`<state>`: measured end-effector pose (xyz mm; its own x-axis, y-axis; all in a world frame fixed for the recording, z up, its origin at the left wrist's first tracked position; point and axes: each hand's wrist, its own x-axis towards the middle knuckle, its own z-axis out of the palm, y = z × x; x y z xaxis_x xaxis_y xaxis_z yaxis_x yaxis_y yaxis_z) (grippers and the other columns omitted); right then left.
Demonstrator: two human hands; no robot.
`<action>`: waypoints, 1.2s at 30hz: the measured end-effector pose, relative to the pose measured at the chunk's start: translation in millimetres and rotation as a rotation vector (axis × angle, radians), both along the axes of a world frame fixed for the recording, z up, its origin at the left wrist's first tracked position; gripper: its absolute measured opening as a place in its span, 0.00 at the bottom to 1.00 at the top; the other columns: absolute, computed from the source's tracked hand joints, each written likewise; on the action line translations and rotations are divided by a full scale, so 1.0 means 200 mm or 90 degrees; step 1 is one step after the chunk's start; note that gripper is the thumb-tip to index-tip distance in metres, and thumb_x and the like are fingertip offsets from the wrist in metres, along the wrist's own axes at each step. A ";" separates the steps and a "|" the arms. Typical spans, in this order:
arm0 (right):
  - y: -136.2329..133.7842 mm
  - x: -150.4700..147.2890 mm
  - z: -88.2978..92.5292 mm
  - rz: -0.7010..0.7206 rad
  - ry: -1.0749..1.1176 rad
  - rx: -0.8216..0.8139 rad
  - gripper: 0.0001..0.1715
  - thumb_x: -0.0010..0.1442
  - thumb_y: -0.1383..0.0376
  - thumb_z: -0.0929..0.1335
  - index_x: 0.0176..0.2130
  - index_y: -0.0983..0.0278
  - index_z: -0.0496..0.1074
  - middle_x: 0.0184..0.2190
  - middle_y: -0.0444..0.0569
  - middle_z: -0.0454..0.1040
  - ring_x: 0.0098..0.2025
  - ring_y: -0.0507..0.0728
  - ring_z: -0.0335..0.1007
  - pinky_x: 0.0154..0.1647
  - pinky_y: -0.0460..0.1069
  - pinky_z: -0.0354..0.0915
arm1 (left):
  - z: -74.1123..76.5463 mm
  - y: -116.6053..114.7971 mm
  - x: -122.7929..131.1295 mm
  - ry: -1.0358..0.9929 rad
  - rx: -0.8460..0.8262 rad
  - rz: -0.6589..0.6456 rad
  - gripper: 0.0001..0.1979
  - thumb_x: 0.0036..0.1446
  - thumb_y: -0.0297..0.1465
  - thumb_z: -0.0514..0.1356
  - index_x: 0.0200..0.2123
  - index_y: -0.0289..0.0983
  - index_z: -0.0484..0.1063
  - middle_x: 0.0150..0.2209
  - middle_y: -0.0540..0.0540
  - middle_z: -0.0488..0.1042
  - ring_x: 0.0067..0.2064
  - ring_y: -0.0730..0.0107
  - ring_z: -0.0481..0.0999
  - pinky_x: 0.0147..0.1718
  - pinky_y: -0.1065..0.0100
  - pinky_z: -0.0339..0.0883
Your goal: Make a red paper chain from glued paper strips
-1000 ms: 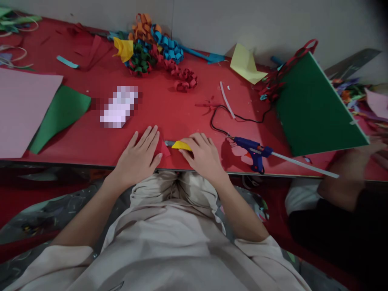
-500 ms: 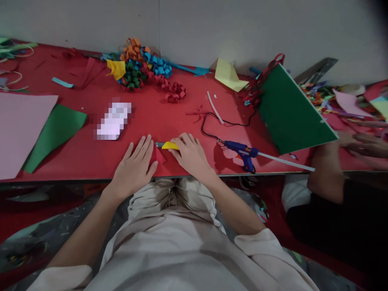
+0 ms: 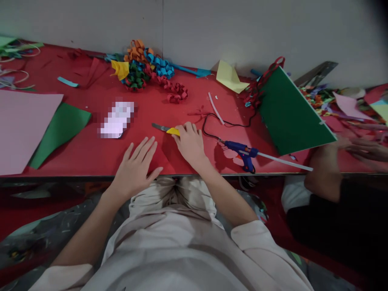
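Observation:
My left hand (image 3: 136, 163) lies flat and open on a red paper piece (image 3: 162, 159) at the table's near edge, fingers spread. My right hand (image 3: 189, 143) is closed around a yellow-handled utility knife (image 3: 166, 129), whose grey blade points left over the red table (image 3: 91, 149). The knife sits a little beyond the paper, just past my left fingertips.
A blue glue gun (image 3: 244, 151) with a black cord lies right of my hand. A green board (image 3: 291, 111) leans further right, near another person's hands (image 3: 363, 149). Pink sheet (image 3: 21, 125) and green sheet (image 3: 57, 131) lie left; curled paper chains (image 3: 148, 70) and a yellow paper (image 3: 228, 76) at the back.
My right hand has pushed the knife away from me, up along the paper. My left hand has stayed pressed on the red paper.

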<state>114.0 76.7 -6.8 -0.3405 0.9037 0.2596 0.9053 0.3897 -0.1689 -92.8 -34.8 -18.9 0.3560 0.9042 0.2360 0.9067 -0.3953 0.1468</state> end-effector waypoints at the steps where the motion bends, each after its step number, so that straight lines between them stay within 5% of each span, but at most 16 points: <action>1: 0.00 0.00 0.00 -0.011 0.004 0.010 0.19 0.72 0.60 0.65 0.58 0.65 0.72 0.55 0.64 0.72 0.57 0.71 0.67 0.54 0.64 0.65 | 0.00 -0.03 -0.01 -0.007 0.007 0.007 0.35 0.72 0.46 0.52 0.74 0.32 0.56 0.74 0.33 0.58 0.75 0.44 0.57 0.71 0.40 0.52; 4: -0.06 0.01 0.02 0.026 0.059 0.040 0.22 0.74 0.61 0.62 0.63 0.63 0.70 0.58 0.62 0.71 0.60 0.69 0.66 0.58 0.64 0.62 | -0.01 -0.12 -0.08 -0.045 0.011 0.014 0.26 0.71 0.43 0.55 0.67 0.38 0.67 0.67 0.35 0.70 0.68 0.46 0.69 0.65 0.45 0.64; 10: -0.33 0.03 0.00 0.271 0.106 -0.022 0.21 0.76 0.59 0.61 0.61 0.58 0.73 0.61 0.55 0.73 0.62 0.60 0.66 0.59 0.57 0.62 | -0.08 -0.15 -0.12 -0.208 0.113 -0.014 0.14 0.72 0.29 0.54 0.55 0.36 0.76 0.55 0.39 0.80 0.61 0.60 0.77 0.67 0.56 0.68; 19: -0.30 0.05 -0.06 0.264 0.164 0.057 0.17 0.75 0.60 0.63 0.54 0.61 0.79 0.55 0.53 0.80 0.55 0.57 0.71 0.58 0.53 0.65 | -0.01 -0.12 -0.03 -0.274 0.209 0.066 0.11 0.72 0.32 0.56 0.47 0.37 0.79 0.47 0.42 0.85 0.48 0.63 0.85 0.55 0.59 0.77; 30: -0.31 0.03 -0.03 0.289 0.113 0.095 0.15 0.75 0.62 0.64 0.44 0.61 0.79 0.45 0.51 0.82 0.48 0.55 0.73 0.50 0.50 0.63 | 0.00 -0.13 -0.04 -0.254 0.110 0.085 0.15 0.72 0.39 0.55 0.46 0.40 0.81 0.46 0.43 0.84 0.46 0.60 0.84 0.51 0.60 0.77; 33: -0.32 0.03 -0.02 0.276 0.217 0.057 0.15 0.76 0.61 0.62 0.46 0.62 0.78 0.46 0.51 0.83 0.48 0.55 0.75 0.52 0.49 0.65 | 0.03 -0.12 -0.03 -0.234 0.134 0.092 0.16 0.72 0.39 0.55 0.54 0.41 0.77 0.53 0.41 0.82 0.54 0.57 0.81 0.57 0.57 0.73; 36: -0.31 0.00 -0.01 0.209 0.449 -0.028 0.14 0.73 0.57 0.65 0.45 0.61 0.76 0.42 0.50 0.82 0.40 0.54 0.76 0.44 0.49 0.68 | 0.04 -0.09 -0.03 -0.363 0.184 0.156 0.28 0.67 0.42 0.62 0.66 0.38 0.67 0.60 0.36 0.76 0.60 0.54 0.77 0.60 0.55 0.72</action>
